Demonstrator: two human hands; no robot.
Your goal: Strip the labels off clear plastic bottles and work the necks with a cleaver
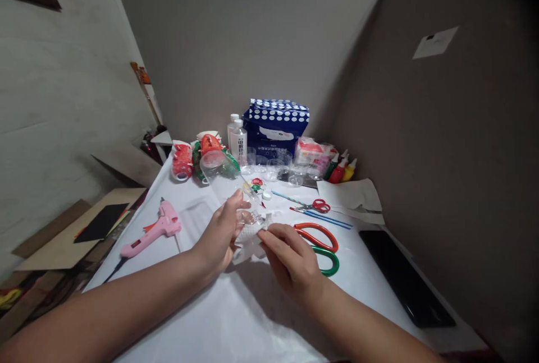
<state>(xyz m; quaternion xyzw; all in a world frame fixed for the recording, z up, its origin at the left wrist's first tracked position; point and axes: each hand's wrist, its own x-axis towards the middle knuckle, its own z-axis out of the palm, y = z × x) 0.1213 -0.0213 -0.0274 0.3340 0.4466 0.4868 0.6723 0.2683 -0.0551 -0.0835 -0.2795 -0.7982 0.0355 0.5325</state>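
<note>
My left hand [221, 234] is closed round a clear plastic bottle [229, 183] that lies tilted, its cut open end pointing up and left. A piece of white mesh-like material [249, 235] sits at the bottle's neck between my two hands. My right hand [290, 256] pinches that white piece from the right, fingers pressed together. Both hands hover just above the white table cover [236, 318], near the middle of the table.
A pink glue gun [154, 231] lies left. Orange-and-green scissors [322, 245] lie beside my right hand; small red scissors [318, 206] and blue sticks [326, 218] beyond. At the back stand bottles [237, 141], a blue pack [275, 124], clear cups [273, 169], paint bottles [341, 169]. A black slab [404, 279] lies right.
</note>
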